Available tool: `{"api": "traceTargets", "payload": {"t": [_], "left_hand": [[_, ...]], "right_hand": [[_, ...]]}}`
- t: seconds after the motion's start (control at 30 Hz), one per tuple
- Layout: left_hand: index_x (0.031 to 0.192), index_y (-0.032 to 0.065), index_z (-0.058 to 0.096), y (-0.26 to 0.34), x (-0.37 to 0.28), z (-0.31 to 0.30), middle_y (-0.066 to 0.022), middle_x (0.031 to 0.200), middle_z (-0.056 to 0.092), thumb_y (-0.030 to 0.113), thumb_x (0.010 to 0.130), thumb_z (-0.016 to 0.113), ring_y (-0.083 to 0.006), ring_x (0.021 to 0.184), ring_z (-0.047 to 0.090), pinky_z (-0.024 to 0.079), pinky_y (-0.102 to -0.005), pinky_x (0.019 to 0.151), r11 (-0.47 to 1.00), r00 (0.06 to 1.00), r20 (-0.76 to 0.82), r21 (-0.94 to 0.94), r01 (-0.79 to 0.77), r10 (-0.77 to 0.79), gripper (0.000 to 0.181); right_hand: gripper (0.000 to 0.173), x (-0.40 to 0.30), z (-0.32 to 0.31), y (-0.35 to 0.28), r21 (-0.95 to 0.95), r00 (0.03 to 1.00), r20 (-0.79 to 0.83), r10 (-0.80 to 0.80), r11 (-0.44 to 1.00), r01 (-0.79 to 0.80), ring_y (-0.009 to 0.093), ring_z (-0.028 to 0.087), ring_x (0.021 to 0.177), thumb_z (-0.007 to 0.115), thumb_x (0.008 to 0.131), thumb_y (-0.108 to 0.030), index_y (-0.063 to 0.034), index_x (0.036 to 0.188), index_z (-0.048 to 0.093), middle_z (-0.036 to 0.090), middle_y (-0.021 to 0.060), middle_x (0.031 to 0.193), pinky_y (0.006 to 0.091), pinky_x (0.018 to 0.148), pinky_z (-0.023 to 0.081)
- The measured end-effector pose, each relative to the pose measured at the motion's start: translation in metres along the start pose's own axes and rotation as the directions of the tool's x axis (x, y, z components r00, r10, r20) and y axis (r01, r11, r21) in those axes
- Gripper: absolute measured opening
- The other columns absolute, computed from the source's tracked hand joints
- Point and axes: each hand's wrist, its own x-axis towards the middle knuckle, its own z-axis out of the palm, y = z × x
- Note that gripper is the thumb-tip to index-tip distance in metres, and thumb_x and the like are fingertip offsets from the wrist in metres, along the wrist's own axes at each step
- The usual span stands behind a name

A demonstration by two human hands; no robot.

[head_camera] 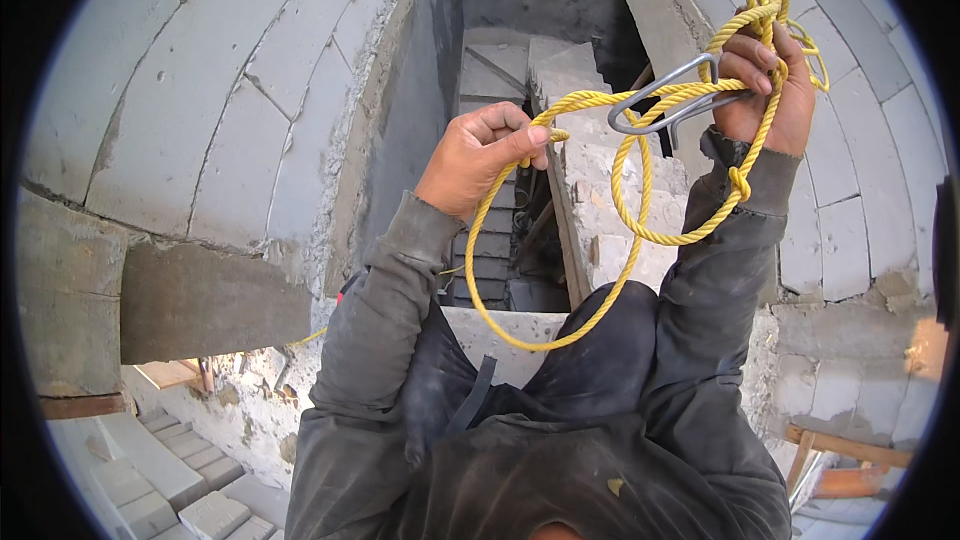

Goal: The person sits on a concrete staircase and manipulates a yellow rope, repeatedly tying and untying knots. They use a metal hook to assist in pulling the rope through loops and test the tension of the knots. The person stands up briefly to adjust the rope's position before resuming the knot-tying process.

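A yellow twisted rope (551, 346) hangs in loose loops between my two hands, above my knees. My left hand (487, 150) pinches the rope near a short end between thumb and fingers. Up at the right, my right hand (769, 82) is closed around several rope strands, with a knotted bundle above it. A bent grey metal hook or clamp (652, 94) sticks out to the left from my right hand, with rope running alongside it. A small knot (739, 184) sits in the rope just below my right wrist.
Below and ahead is a deep stairwell with rough concrete steps (592, 157) and a dark gap beside them. Grey block walls (217, 90) rise on both sides. A concrete ledge (517, 334) lies by my knees. Stacked blocks (214, 517) stand at lower left, timber (851, 446) at lower right.
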Motion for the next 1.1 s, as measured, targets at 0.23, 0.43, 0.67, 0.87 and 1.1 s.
{"api": "traceTargets", "payload": {"t": [0.23,0.43,0.67,0.87,1.1], "left_hand": [[0.104,0.0016,0.065,-0.001,0.004,0.009,-0.0002,0.075,0.063,0.024,0.088,0.072,-0.0048,0.056,0.048,0.035,-0.0242,0.049,0.989,0.998,-0.041,-0.141,0.045,-0.051,0.029],[0.13,0.0059,0.058,-0.004,0.0,0.049,-0.0058,0.07,0.058,0.031,0.074,0.085,-0.0142,0.062,0.058,0.048,-0.0297,0.061,0.719,0.893,-0.254,0.687,-0.104,0.371,0.067],[0.084,0.0051,0.075,-0.011,0.0,0.047,-0.0099,0.082,0.065,0.054,0.066,0.087,-0.0295,0.071,0.067,0.052,-0.0393,0.06,0.462,0.92,-0.074,0.878,-0.123,0.385,0.054],[0.094,0.0061,0.07,-0.009,-0.007,0.052,-0.0105,0.064,0.064,0.039,0.084,0.074,-0.0319,0.061,0.066,0.049,-0.0417,0.056,0.495,0.958,-0.104,0.868,-0.044,0.267,0.035],[0.067,0.0028,0.066,0.01,-0.011,0.048,-0.0135,0.057,0.058,0.053,0.077,0.079,-0.0334,0.055,0.061,0.046,-0.0437,0.052,0.376,0.992,-0.05,0.926,0.003,0.113,0.053]], "right_hand": [[0.018,-0.002,-0.001,0.032,-0.222,0.971,-0.219,-0.093,0.974,0.043,0.014,0.055,0.066,0.057,0.096,-0.018,-0.0036,0.107,0.054,0.061,0.008,0.092,0.0226,0.046,0.041],[0.021,-0.009,0.015,0.073,-0.092,0.964,-0.25,0.094,0.988,-0.121,0.016,0.06,0.06,0.06,0.096,-0.019,-0.0032,0.107,0.053,0.063,0.0093,0.086,0.023,0.041,0.043],[0.021,-0.009,0.021,0.087,-0.121,0.952,-0.285,0.107,0.982,-0.147,0.017,0.06,0.061,0.06,0.095,-0.018,-0.0029,0.108,0.053,0.062,0.0106,0.086,0.0236,0.041,0.042],[0.02,-0.005,0.015,0.086,-0.152,0.951,-0.305,0.061,0.982,-0.111,0.017,0.06,0.062,0.059,0.095,-0.018,-0.0032,0.107,0.053,0.063,0.0094,0.086,0.0246,0.042,0.041],[0.022,-0.005,-0.002,0.067,-0.122,0.962,-0.269,0.051,0.989,-0.086,0.015,0.059,0.061,0.058,0.095,-0.019,-0.0031,0.109,0.052,0.063,0.0105,0.087,0.023,0.043,0.044]]}}
